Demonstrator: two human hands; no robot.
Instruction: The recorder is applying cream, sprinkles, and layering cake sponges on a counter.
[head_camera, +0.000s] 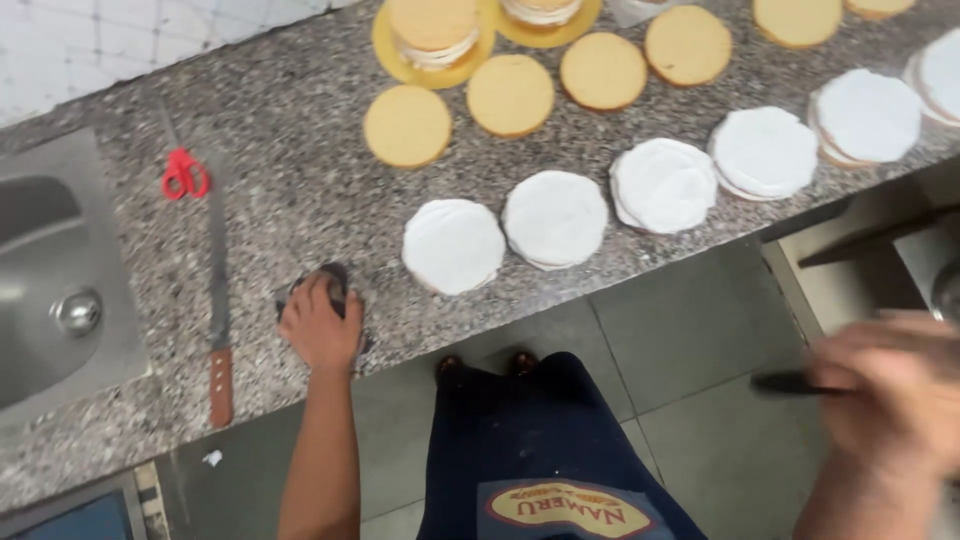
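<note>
Head view: left hand (320, 325) presses a dark cloth (335, 280) near the counter (300, 200) edge, fingers curled over it, so most of the cloth is hidden. Right hand (885, 395) is blurred; it seems closed on a thin dark handle (790, 383) (what tool, I cannot tell). Just beside the cloth sits a white iced cake round (453, 246). An oval yellow-and-red label (570, 507) marks the apron.

Left hand (320, 325) pressed flat, fingers curled; right hand (885, 395) (blurred) raised.
</note>
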